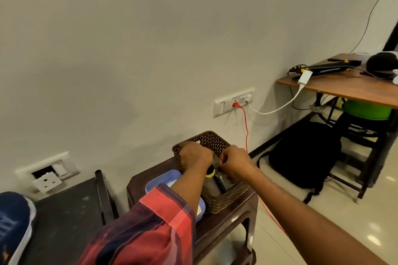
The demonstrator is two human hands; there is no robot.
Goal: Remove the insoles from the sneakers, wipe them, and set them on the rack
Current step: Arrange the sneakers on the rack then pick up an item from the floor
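Observation:
Both my hands are down in a brown woven basket [217, 140] that stands on a brown plastic stool [226, 221]. My left hand [195, 157] is closed over the top of a dark insole [212, 185] with a yellow patch, which stands upright in the basket. Just to its right, my right hand [235, 166] pinches the same insole's edge. The hands hide most of the insole. A blue sneaker [15, 219] with a white sole lies at the lower left on a dark flat rack [69, 211].
A light-blue tub [163, 178] sits on the stool under my left forearm. A red cable [246, 127] runs from the wall socket down past the basket. A black backpack [301, 153] lies on the floor at right, under a wooden table [349, 88].

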